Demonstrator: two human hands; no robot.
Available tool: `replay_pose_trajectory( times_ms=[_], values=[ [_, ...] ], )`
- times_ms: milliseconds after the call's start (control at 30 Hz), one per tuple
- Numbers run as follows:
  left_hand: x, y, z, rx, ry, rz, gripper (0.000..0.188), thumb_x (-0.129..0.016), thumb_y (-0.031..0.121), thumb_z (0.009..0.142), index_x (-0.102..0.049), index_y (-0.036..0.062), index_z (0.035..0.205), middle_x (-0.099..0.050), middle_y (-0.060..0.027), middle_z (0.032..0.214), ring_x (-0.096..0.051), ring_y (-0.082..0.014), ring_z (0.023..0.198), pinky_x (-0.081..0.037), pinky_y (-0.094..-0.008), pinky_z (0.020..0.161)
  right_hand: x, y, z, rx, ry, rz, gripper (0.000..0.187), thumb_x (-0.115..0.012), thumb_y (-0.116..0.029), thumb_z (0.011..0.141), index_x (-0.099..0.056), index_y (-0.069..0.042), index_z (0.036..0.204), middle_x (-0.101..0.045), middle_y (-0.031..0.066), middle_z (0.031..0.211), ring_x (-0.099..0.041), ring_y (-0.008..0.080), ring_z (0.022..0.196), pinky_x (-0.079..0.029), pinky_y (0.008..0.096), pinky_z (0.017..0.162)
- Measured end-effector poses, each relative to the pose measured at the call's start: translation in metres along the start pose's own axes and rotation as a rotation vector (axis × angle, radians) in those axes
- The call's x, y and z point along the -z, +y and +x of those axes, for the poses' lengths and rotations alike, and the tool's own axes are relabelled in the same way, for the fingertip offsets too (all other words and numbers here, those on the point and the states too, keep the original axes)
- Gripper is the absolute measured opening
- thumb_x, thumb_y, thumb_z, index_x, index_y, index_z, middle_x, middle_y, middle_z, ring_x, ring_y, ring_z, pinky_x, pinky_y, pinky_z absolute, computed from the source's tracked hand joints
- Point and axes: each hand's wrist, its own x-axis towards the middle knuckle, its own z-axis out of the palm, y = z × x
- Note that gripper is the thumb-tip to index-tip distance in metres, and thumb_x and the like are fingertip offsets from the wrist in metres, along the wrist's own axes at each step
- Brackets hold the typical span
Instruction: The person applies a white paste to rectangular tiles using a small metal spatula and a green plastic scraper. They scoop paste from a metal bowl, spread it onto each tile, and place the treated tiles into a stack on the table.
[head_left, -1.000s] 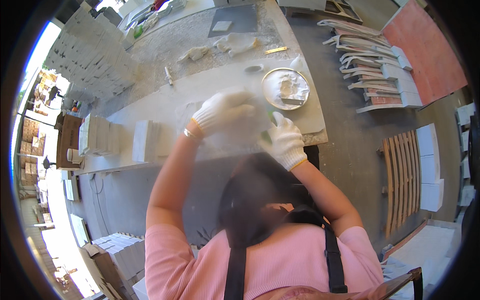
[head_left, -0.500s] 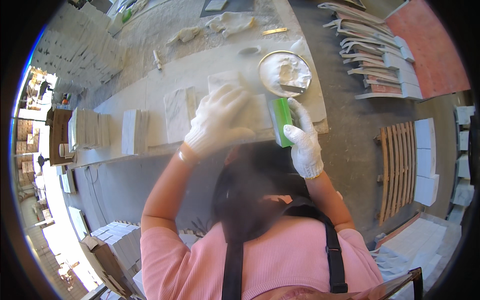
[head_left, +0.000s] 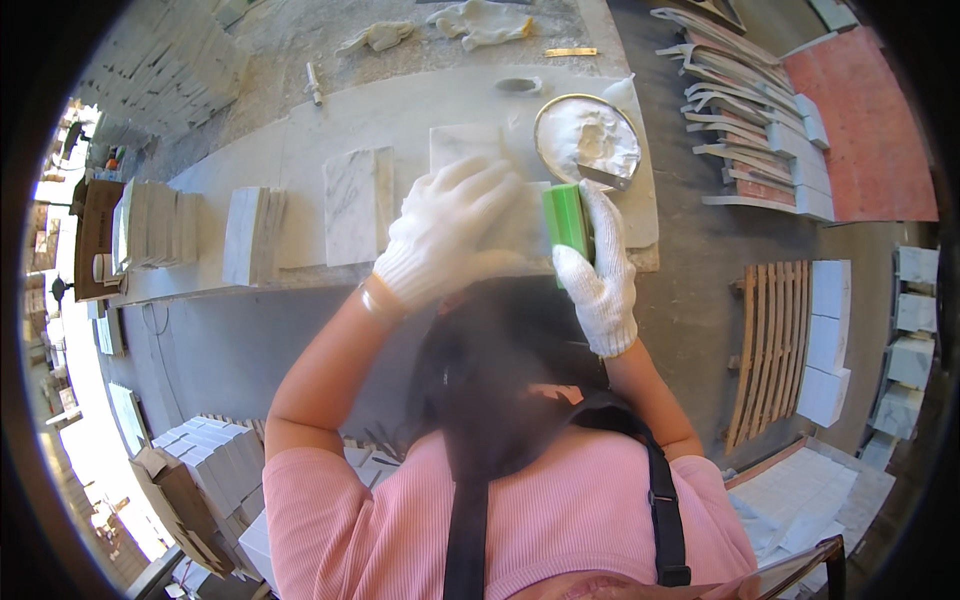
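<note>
My right hand, in a white knit glove, grips a green rectangular block at the table's near edge. The block stands on end beside a pale tile, which is partly hidden by my hands. Stretched out over that tile lies my left hand, also gloved; its fingers hold nothing, and whether it presses on the tile is hard to see. Beyond it rests a white marble tile. A round tin of white paste sits just past the block, with a scraper blade in it.
Grey-veined marble tiles stand left of my hand, with stacked tiles further left. Used gloves and a yellow strip lie at the back. Right of the table are a wooden pallet and white strips on a red board.
The view has shifted slightly, so the table appears moved. My right hand has tilted the block a little and brought it closer to my left hand, which stays over the tile.
</note>
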Motion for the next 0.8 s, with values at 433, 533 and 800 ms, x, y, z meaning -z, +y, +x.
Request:
replay_pose_trajectory(
  times_ms=[433, 533, 800],
  values=[
    [0.002, 0.001, 0.000, 0.027, -0.008, -0.046, 0.086, -0.086, 0.052, 0.075, -0.062, 0.0102, 0.147, -0.061, -0.0144, 0.151, -0.051, -0.0385, 0.145, -0.041, -0.0523, 0.115, 0.000, 0.008, 0.012, 0.103, 0.050, -0.154, 0.073, -0.069, -0.016, 0.093, -0.045, 0.001, 0.160, -0.052, 0.0167, 0.156, -0.050, 0.0274, 0.143, -0.038, 0.0391, 0.121],
    [0.002, 0.001, 0.001, 0.025, 0.002, -0.039, 0.086, -0.086, 0.051, 0.075, -0.062, 0.0102, 0.147, -0.061, -0.0146, 0.151, -0.052, -0.0386, 0.144, -0.041, -0.0526, 0.115, 0.002, 0.001, 0.012, -0.054, 0.006, 0.109, 0.073, -0.066, -0.016, 0.094, -0.042, 0.002, 0.161, -0.052, 0.0155, 0.156, -0.048, 0.0256, 0.144, -0.037, 0.0377, 0.121],
    [0.001, 0.000, -0.001, 0.043, -0.013, -0.056, 0.086, -0.085, 0.054, 0.076, -0.062, 0.0091, 0.146, -0.061, -0.0158, 0.151, -0.052, -0.0390, 0.144, -0.042, -0.0525, 0.116, -0.010, 0.005, 0.008, -0.120, 0.045, 0.311, 0.073, -0.061, -0.019, 0.100, -0.034, 0.003, 0.164, -0.048, 0.0158, 0.158, -0.047, 0.0249, 0.145, -0.036, 0.0375, 0.122]
  ],
)
